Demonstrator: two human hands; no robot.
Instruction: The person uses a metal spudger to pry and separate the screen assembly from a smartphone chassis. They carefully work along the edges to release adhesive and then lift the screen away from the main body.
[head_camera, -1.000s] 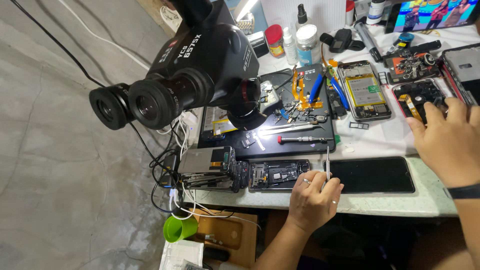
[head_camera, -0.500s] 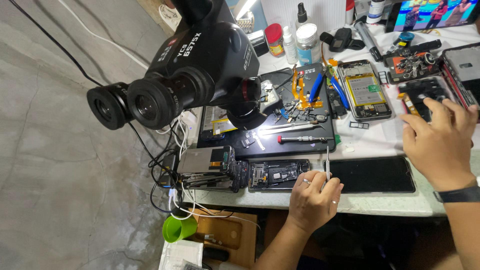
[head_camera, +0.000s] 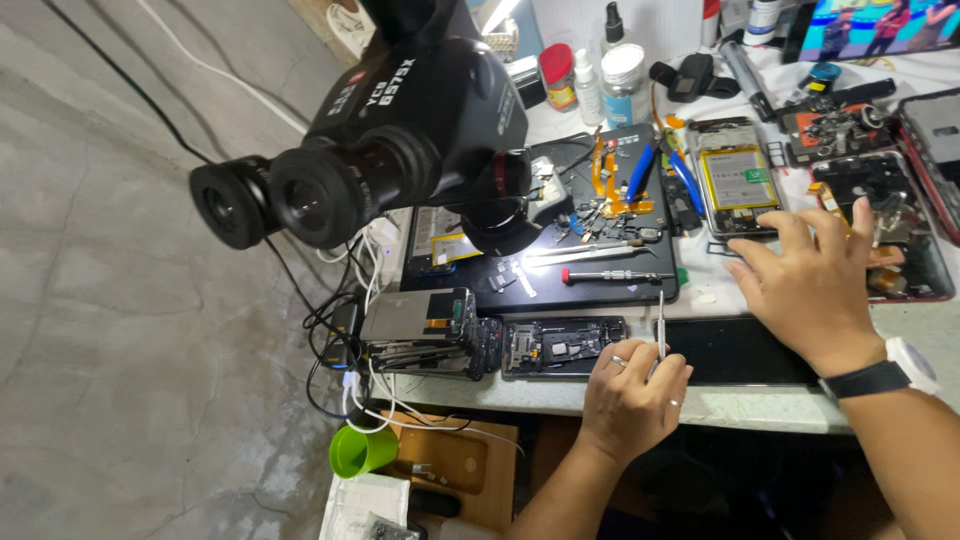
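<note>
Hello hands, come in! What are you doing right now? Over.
Left hand grips tweezers beside opened phone. Right hand spread open over white mat. Microscope overhangs bench.

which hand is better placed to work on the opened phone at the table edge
Left, probably. The left hand already holds the tweezers right beside the opened phone, while the right hand is spread farther off, near the parts tray.

Left hand (head_camera: 632, 395) curled closed, fingers pinched (ringed); right hand (head_camera: 812, 283) palm down, fingers spread.
</note>
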